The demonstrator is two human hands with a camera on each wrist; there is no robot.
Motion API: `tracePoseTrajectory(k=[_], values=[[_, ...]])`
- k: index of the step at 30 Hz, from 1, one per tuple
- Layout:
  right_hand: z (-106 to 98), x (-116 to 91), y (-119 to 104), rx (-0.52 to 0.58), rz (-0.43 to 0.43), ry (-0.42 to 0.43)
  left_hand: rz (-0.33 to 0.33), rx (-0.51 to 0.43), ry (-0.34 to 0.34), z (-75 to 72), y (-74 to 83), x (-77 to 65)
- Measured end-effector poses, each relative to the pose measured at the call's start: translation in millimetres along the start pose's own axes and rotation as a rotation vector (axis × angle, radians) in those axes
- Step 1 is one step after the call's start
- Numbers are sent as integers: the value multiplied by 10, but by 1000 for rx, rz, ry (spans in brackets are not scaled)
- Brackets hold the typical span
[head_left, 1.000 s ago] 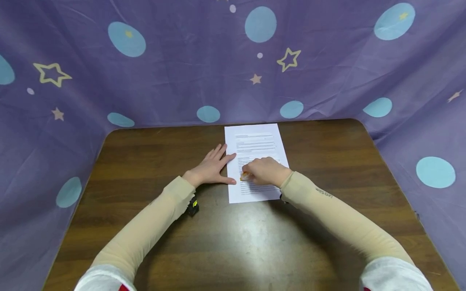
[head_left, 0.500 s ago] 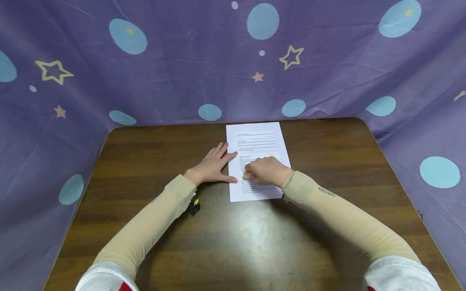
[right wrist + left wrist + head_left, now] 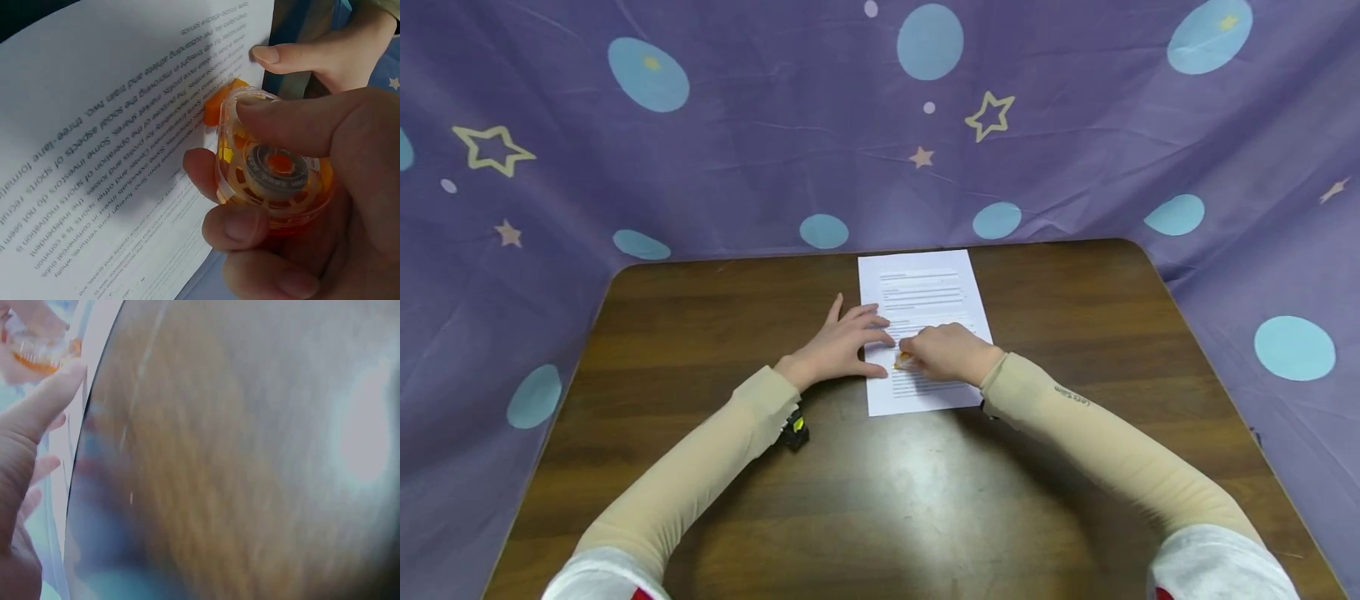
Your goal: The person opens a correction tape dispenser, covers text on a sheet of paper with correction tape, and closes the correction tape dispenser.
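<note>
A white printed sheet of paper (image 3: pixel 925 292) lies on the table near its back edge. My right hand (image 3: pixel 951 353) grips an orange-and-clear correction tape dispenser (image 3: pixel 275 165) above the lower left part of the text. In the right wrist view the thumb lies on its upper face, fingers curl around the other side, and its orange tip (image 3: pixel 220 106) sits right at a printed line. My left hand (image 3: pixel 837 346) rests across the sheet's left edge with its fingers spread, the fingertips near the dispenser. The left wrist view shows the thumb (image 3: pixel 53 394) beside the paper's edge.
The brown wooden table (image 3: pixel 917 508) extends around the sheet on every side, with a bright glare in front of it. A purple curtain (image 3: pixel 752 150) with stars and blue ovals hangs behind and at both sides. A black wrist device (image 3: pixel 795 429) shows under the left wrist.
My left hand's fingers have shifted right, further over the paper, and changed from straight and flat to slightly bent. The right hand with the correction tape has stayed almost in place.
</note>
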State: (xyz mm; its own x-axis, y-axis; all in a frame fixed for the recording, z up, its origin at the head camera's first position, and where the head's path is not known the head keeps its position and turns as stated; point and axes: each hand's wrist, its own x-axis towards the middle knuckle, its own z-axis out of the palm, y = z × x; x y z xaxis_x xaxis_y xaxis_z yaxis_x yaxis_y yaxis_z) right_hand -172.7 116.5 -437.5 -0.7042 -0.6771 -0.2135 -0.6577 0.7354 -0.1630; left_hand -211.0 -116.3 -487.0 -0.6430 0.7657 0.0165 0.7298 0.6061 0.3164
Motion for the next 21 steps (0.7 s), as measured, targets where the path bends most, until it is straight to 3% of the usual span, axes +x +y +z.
tracePoseTrajectory(k=[5, 11, 21], values=[[-45, 5, 31, 53, 10, -3, 63, -56, 46, 66, 85, 42], [-79, -11, 46, 105, -6, -5, 67, -101, 125, 128, 134, 49], [-59, -39, 58, 94, 11, 25, 51, -104, 131, 156, 130, 50]])
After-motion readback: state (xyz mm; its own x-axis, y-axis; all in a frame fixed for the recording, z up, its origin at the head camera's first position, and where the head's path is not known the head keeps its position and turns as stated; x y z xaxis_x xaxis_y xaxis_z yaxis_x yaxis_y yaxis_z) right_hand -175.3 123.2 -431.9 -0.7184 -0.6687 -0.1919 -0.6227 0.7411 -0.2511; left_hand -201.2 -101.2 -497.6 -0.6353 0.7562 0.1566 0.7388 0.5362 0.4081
